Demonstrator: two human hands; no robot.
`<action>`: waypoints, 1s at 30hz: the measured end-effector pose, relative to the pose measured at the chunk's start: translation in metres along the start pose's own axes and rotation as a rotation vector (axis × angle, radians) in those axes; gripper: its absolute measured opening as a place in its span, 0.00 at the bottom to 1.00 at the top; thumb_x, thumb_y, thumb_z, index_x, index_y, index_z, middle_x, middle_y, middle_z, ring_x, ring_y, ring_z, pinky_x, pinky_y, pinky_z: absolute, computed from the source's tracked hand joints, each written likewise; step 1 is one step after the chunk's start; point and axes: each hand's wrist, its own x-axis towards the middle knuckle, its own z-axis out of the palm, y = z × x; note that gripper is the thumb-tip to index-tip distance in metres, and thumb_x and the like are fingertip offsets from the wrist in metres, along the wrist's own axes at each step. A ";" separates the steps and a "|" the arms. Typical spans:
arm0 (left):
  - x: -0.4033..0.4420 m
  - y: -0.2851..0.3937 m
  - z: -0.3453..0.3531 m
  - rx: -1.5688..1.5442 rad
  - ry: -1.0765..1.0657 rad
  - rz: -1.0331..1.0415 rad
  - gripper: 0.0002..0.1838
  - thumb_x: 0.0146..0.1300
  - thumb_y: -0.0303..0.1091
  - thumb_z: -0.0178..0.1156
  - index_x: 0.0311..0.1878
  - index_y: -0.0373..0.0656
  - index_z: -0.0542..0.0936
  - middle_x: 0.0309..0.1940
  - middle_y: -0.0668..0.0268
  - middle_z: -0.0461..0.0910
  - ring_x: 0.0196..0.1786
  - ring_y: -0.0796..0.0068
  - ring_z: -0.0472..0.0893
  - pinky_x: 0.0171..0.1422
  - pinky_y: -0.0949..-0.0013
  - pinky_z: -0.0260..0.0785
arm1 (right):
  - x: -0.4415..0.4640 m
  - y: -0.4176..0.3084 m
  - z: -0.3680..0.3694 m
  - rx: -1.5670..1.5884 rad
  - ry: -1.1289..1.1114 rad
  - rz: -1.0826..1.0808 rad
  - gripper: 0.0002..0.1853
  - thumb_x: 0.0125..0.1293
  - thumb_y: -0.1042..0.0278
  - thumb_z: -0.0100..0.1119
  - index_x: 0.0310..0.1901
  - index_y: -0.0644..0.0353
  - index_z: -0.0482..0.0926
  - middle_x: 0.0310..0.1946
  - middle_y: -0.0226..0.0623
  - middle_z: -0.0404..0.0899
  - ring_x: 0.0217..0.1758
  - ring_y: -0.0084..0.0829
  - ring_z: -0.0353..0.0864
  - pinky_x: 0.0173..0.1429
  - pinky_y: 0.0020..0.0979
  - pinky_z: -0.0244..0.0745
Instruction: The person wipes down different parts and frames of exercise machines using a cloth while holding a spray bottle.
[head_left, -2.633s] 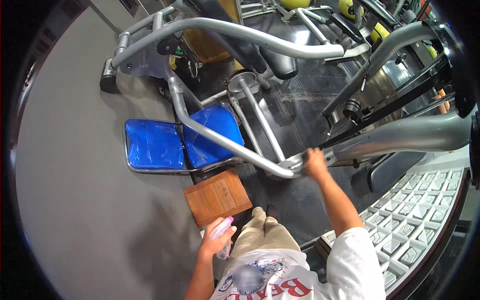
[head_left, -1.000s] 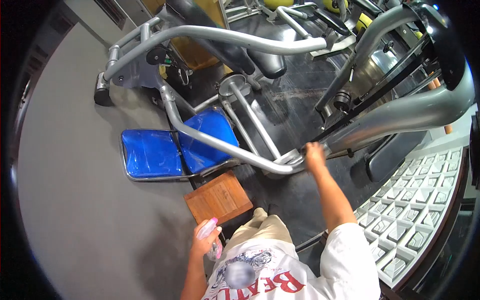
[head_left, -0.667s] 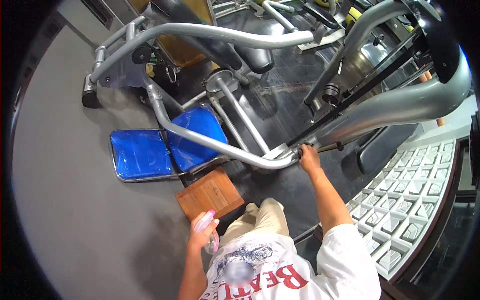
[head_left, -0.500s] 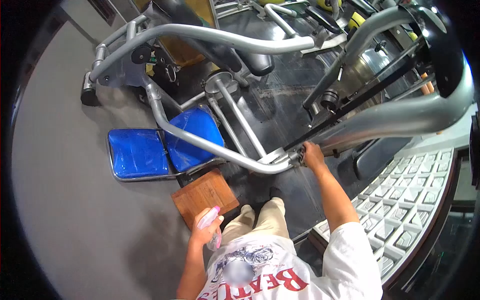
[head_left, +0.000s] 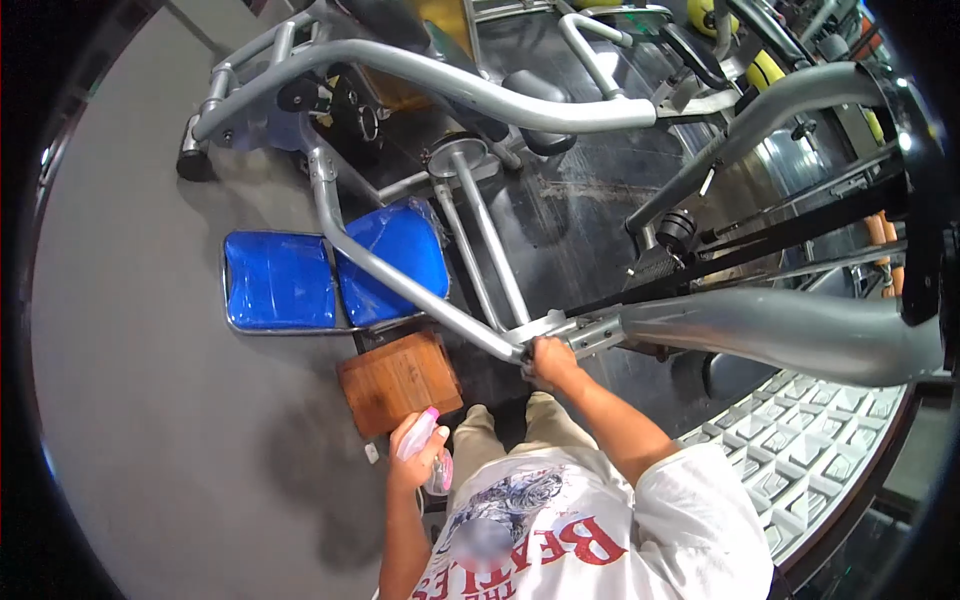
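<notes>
Spray bottle point(head_left: 417, 437) in left hand point(head_left: 405, 468), fingers wrapped round it, near wooden block point(head_left: 398, 375). Right hand point(head_left: 555, 362) at lower bend of gray machine frame point(head_left: 425, 292), fingers curled; whether closed on tube or something dark there, cannot tell. Work on frame looks under way at this joint; stretches done or left don't show.
</notes>
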 end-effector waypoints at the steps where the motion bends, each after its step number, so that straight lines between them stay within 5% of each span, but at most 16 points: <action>1: -0.001 0.000 0.005 -0.022 0.024 -0.006 0.07 0.64 0.27 0.64 0.37 0.38 0.74 0.22 0.68 0.75 0.19 0.78 0.75 0.25 0.72 0.68 | 0.007 -0.002 -0.005 -0.005 0.009 -0.035 0.14 0.66 0.70 0.47 0.49 0.64 0.77 0.45 0.60 0.81 0.52 0.58 0.81 0.55 0.53 0.76; 5: -0.011 -0.012 0.016 -0.069 0.119 -0.044 0.06 0.64 0.26 0.63 0.37 0.38 0.74 0.21 0.69 0.74 0.20 0.79 0.75 0.26 0.72 0.68 | 0.056 0.062 -0.056 -0.502 0.380 -0.058 0.06 0.66 0.65 0.53 0.39 0.53 0.78 0.40 0.42 0.81 0.48 0.42 0.80 0.40 0.38 0.83; 6: -0.015 -0.013 0.017 -0.071 0.142 -0.063 0.06 0.64 0.26 0.63 0.38 0.38 0.75 0.22 0.69 0.74 0.20 0.80 0.74 0.27 0.72 0.68 | 0.070 0.084 -0.063 -0.564 0.230 0.027 0.09 0.67 0.63 0.53 0.41 0.53 0.81 0.42 0.42 0.83 0.49 0.41 0.80 0.45 0.36 0.81; 8: -0.024 -0.020 0.018 -0.095 0.192 -0.101 0.06 0.63 0.27 0.63 0.38 0.38 0.75 0.22 0.69 0.74 0.20 0.79 0.74 0.27 0.72 0.68 | 0.071 0.115 -0.077 -0.515 -0.142 0.101 0.16 0.67 0.61 0.53 0.51 0.55 0.83 0.50 0.44 0.84 0.55 0.45 0.80 0.59 0.44 0.74; 13: -0.039 -0.032 0.026 -0.152 0.300 -0.164 0.08 0.63 0.29 0.64 0.38 0.39 0.74 0.23 0.67 0.74 0.20 0.77 0.75 0.26 0.70 0.70 | 0.054 0.116 -0.057 -0.316 0.067 0.154 0.13 0.64 0.59 0.55 0.42 0.59 0.82 0.43 0.48 0.85 0.53 0.46 0.82 0.54 0.51 0.75; 16: -0.038 -0.042 0.030 -0.200 0.324 -0.169 0.08 0.63 0.29 0.64 0.39 0.38 0.74 0.24 0.67 0.75 0.20 0.77 0.75 0.27 0.70 0.70 | 0.046 0.125 -0.046 -0.100 0.073 -0.053 0.10 0.63 0.65 0.55 0.39 0.61 0.80 0.44 0.50 0.84 0.53 0.48 0.81 0.52 0.54 0.75; 20: -0.032 -0.039 0.043 -0.229 0.334 -0.197 0.08 0.63 0.29 0.64 0.39 0.38 0.74 0.24 0.67 0.74 0.21 0.77 0.75 0.27 0.70 0.70 | 0.034 0.124 -0.025 -0.046 0.290 -0.295 0.13 0.60 0.69 0.59 0.47 0.59 0.81 0.41 0.48 0.84 0.46 0.54 0.81 0.55 0.52 0.74; 24: -0.028 -0.030 0.055 -0.206 0.308 -0.234 0.08 0.62 0.28 0.64 0.39 0.39 0.74 0.23 0.68 0.74 0.21 0.78 0.75 0.27 0.71 0.69 | 0.079 0.108 -0.030 -0.100 -0.101 0.221 0.18 0.62 0.66 0.58 0.54 0.55 0.81 0.49 0.46 0.84 0.55 0.50 0.82 0.61 0.47 0.75; 28: -0.034 -0.017 0.063 -0.160 0.321 -0.264 0.09 0.60 0.29 0.66 0.38 0.39 0.76 0.24 0.67 0.75 0.20 0.77 0.75 0.26 0.71 0.69 | 0.123 0.138 0.008 -0.188 -0.301 0.091 0.23 0.61 0.62 0.61 0.57 0.61 0.80 0.52 0.54 0.81 0.58 0.48 0.81 0.61 0.45 0.77; 30: -0.039 -0.019 0.062 -0.152 0.344 -0.277 0.09 0.59 0.30 0.65 0.36 0.38 0.75 0.23 0.66 0.74 0.20 0.74 0.76 0.25 0.70 0.69 | 0.108 0.138 0.013 -0.188 -0.201 -0.020 0.19 0.61 0.59 0.62 0.47 0.64 0.80 0.44 0.56 0.84 0.51 0.54 0.83 0.57 0.48 0.77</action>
